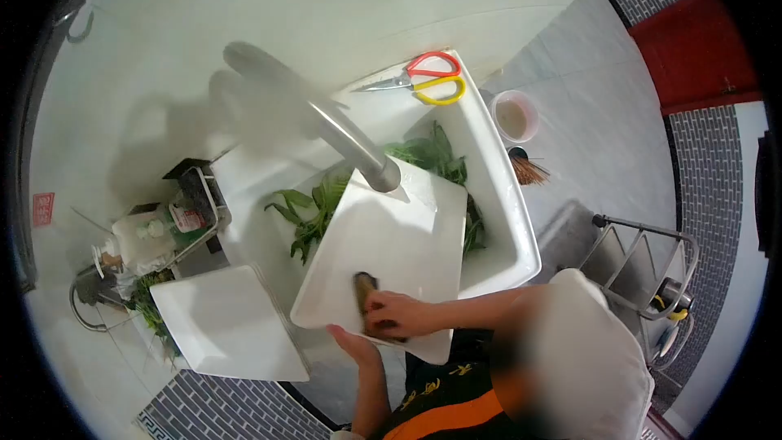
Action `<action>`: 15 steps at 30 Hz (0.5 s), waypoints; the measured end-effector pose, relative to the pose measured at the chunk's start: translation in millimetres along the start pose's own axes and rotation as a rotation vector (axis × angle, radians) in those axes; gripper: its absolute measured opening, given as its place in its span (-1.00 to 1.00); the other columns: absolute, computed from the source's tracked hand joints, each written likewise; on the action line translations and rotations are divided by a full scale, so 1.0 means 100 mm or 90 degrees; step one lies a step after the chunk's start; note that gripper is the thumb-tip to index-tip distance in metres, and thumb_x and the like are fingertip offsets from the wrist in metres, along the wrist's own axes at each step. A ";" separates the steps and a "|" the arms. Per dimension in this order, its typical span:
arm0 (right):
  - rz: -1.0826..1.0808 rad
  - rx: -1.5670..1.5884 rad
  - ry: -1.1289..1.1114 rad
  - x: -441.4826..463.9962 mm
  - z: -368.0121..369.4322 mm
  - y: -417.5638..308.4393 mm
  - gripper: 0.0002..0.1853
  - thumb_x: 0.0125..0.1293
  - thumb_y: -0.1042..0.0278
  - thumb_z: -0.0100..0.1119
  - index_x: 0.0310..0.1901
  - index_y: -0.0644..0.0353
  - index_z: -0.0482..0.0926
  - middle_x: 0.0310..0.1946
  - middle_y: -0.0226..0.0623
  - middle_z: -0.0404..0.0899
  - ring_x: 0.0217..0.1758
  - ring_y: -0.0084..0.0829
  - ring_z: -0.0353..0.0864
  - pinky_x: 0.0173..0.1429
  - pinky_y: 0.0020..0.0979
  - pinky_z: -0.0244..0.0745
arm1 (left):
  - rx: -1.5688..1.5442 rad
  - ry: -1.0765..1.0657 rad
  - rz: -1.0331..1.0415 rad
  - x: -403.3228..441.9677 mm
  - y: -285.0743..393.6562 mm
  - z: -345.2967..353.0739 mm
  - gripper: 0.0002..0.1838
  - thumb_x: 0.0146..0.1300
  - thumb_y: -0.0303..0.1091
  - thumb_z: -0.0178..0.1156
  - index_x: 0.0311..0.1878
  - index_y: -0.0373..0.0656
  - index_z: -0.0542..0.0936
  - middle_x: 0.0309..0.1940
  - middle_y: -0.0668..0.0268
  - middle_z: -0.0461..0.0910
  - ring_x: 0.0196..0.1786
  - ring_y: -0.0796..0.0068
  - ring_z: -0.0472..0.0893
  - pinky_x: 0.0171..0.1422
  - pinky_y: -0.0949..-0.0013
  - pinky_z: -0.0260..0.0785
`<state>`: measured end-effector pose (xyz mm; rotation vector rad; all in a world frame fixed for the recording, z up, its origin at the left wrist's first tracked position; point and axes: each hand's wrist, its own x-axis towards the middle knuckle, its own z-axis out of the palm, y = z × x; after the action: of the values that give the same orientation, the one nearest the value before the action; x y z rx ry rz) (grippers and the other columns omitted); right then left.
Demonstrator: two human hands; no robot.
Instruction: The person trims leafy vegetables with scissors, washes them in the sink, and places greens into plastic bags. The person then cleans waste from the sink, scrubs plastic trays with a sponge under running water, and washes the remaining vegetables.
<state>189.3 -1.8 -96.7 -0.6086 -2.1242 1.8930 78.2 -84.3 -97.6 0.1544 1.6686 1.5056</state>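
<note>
A white rectangular tray (391, 236) lies tilted across the white sink (521, 236), under the metal faucet (350, 138). My right hand (397, 315) is closed round a dark brownish scrubber (364, 287) and presses it against the tray's inner face near the lower edge. At the tray's lower left edge, my left hand (355, 347) holds it from below, with part of the fingers hidden beneath. Green leafy vegetables (314, 208) show in the sink on both sides of the tray.
Scissors (415, 81) with red and yellow handles rest on the sink's back corner. White trays (228, 326) stand at the left, by a rack with bottles (183, 216). A bucket (513, 116) and a metal rack (643, 265) are on the right.
</note>
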 end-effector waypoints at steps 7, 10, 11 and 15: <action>0.205 -0.162 -0.095 -0.33 -0.81 1.18 -0.73 -0.32 0.50 0.20 -0.44 0.06 0.46 -0.31 -0.24 0.28 -0.18 -0.25 0.29 -0.14 -0.35 0.27 | 0.103 0.046 0.072 0.02 0.02 0.06 -0.41 0.26 -0.03 -0.38 0.13 -0.39 0.08 0.09 0.03 0.15 0.10 0.20 0.22 0.18 0.23 0.04; 0.283 -0.344 -0.024 -0.26 -1.23 1.74 -0.70 -0.28 0.51 0.16 -0.40 0.04 0.40 -0.29 -0.24 0.23 -0.21 -0.22 0.27 -0.16 -0.32 0.27 | 0.110 0.051 0.059 0.05 0.04 0.06 -0.41 0.25 -0.03 -0.36 0.13 -0.39 0.09 0.07 0.02 0.17 0.09 0.19 0.23 0.18 0.22 0.05; 0.284 -0.345 -0.020 -0.25 -1.22 1.83 -0.70 -0.28 0.51 0.16 -0.40 0.04 0.40 -0.29 -0.24 0.23 -0.21 -0.22 0.27 -0.16 -0.32 0.27 | 0.110 0.047 0.060 0.05 0.04 0.06 -0.41 0.25 -0.03 -0.36 0.13 -0.39 0.09 0.07 0.02 0.17 0.09 0.19 0.23 0.18 0.22 0.05; 0.317 -0.465 0.224 0.04 -1.04 1.66 -0.72 -0.15 0.57 0.09 -0.32 0.07 0.37 -0.30 -0.20 0.23 -0.19 -0.20 0.28 -0.11 -0.32 0.26 | 0.064 0.010 0.050 0.02 0.00 0.06 -0.40 0.24 -0.01 -0.33 0.13 -0.39 0.09 0.07 0.04 0.18 0.08 0.21 0.24 0.17 0.24 0.06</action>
<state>256.3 105.1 -246.8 -1.6001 -2.5246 0.9831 80.8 -78.7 -98.1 0.2655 1.7686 1.4844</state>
